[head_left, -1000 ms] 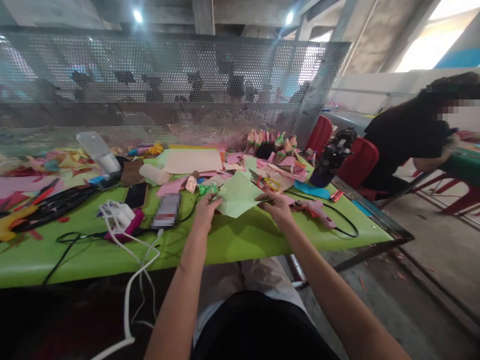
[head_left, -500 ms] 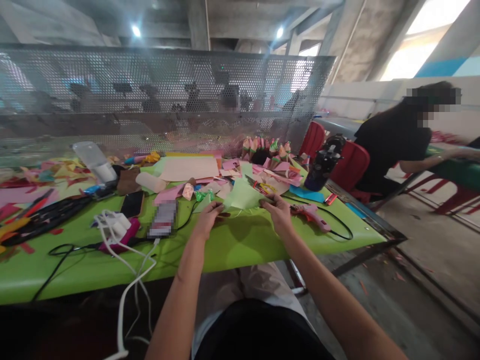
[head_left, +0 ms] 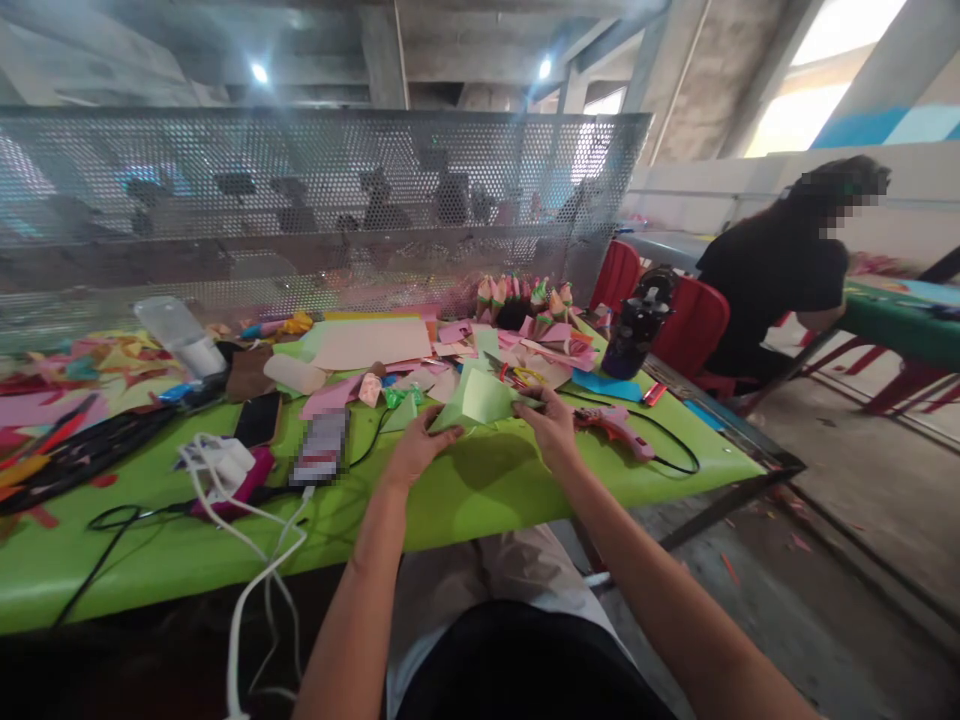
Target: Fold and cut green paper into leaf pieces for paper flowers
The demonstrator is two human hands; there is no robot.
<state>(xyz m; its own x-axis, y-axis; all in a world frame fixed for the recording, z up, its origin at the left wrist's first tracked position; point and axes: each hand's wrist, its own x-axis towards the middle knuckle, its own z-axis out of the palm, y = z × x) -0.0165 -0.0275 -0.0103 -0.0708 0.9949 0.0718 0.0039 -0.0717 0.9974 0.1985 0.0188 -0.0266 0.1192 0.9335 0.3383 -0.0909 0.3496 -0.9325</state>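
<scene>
A light green sheet of paper (head_left: pixel 484 398) is stretched between my two hands, just above the green tabletop, with a crease running down it. My left hand (head_left: pixel 420 443) pinches its left corner between thumb and fingers. At the opposite edge, my right hand (head_left: pixel 550 424) grips the paper, its fingertips partly hidden behind the sheet. Close to my right hand lies a pink glue gun (head_left: pixel 616 430) with a black cord. Beyond the paper are scissors with yellow handles (head_left: pixel 527 377) among pink scraps. A small green paper piece (head_left: pixel 401 414) rests beside my left hand.
Phones (head_left: pixel 321 447), white cables (head_left: pixel 262 560) and a magenta power strip (head_left: pixel 247 480) lie on the left. Bundled paper flowers (head_left: pixel 517 300) stand at the back, before a perforated metal screen (head_left: pixel 315 200). A dark bottle (head_left: pixel 634 330) stands right; a person (head_left: pixel 780 260) sits beyond.
The green paper, fairly flat before, now bends along a crease with its left part raised. My left hand has turned slightly inward. The view has shifted a little to the right.
</scene>
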